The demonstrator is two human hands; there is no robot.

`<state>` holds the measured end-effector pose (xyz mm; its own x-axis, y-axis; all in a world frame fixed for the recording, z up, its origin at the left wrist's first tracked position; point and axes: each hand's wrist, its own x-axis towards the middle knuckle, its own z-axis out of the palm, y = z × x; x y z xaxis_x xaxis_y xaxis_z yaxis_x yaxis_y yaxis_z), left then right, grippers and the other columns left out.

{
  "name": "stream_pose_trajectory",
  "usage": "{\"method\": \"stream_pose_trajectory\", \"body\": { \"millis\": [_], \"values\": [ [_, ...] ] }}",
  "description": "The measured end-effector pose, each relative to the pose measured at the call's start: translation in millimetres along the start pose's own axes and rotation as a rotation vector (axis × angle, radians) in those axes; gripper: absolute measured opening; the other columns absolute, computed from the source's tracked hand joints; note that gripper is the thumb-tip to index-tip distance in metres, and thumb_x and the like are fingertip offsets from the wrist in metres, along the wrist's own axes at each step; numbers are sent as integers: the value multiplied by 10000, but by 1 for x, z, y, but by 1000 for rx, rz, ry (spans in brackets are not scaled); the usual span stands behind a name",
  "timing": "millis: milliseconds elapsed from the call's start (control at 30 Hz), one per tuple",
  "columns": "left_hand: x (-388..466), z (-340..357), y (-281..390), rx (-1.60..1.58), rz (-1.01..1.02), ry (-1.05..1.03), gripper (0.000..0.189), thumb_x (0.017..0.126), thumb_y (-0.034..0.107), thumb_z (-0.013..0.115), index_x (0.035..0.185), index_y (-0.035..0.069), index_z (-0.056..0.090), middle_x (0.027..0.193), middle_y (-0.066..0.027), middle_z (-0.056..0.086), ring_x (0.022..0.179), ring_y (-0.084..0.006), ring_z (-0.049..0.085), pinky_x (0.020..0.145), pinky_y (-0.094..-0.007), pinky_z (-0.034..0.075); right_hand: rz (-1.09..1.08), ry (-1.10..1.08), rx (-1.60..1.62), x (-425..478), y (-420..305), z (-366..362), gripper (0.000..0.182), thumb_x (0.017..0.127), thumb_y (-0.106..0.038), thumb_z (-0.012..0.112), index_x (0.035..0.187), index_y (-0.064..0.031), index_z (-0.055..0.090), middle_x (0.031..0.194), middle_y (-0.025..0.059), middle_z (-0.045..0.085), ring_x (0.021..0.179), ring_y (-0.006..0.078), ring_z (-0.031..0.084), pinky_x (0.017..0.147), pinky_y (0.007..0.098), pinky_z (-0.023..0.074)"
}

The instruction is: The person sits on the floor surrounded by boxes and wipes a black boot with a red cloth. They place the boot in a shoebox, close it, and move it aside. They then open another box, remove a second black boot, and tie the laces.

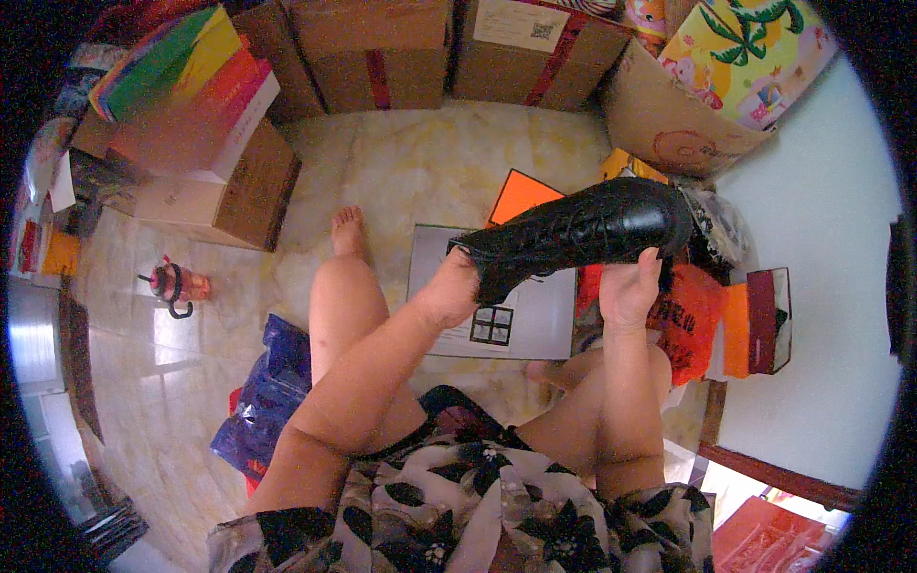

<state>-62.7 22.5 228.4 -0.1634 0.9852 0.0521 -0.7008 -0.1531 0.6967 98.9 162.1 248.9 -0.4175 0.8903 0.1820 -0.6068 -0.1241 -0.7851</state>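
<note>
A black lace-up boot is held up sideways before me, its rounded toe to the right. My left hand grips its shaft end, with the fingers partly hidden by the boot. My right hand supports the toe end from below, thumb up against the shoe and the other fingers hidden behind it. Under the boot lies a flat light-grey board or box lid bearing a small dark four-pane mark. Just beyond the boot is an orange box with dark edges.
Cardboard boxes line the far side. On the left are a carton with colourful packages and a drink cup. A dark blue plastic bag lies beside my leg. A red bag and a maroon box stand at right by the wall.
</note>
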Motion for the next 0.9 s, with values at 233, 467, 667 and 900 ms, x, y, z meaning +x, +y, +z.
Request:
{"method": "stream_pose_trajectory", "body": {
  "millis": [233,467,667,900],
  "values": [
    [3,15,-16,-161,-122,104,343,879,201,492,1183,43,507,1132,-72,576,962,-175,573,832,-276,471,76,63,102,-1,-8,11,634,751,-401,643,1262,-110,405,1241,46,468,1167,259,419,1000,432,313],
    [25,12,-20,-462,-282,194,394,896,264,464,1226,50,460,1176,-75,549,964,-175,575,811,-273,486,94,-83,65,2,-5,11,692,659,-339,718,1245,-119,423,1204,60,498,1123,283,458,949,450,383],
    [25,-8,-24,-231,-172,127,412,902,261,452,1249,41,429,1208,-79,525,977,-177,570,812,-272,485,145,-73,180,17,12,11,643,671,-210,720,1237,-124,426,1170,55,521,1091,273,494,919,431,432],
    [14,-11,-16,-38,-29,71,433,910,258,437,1276,30,392,1246,-84,497,992,-179,564,813,-270,485,167,-66,47,14,16,32,695,691,-417,692,1247,-103,419,1219,48,477,1146,248,429,972,415,340]
  ]
}}
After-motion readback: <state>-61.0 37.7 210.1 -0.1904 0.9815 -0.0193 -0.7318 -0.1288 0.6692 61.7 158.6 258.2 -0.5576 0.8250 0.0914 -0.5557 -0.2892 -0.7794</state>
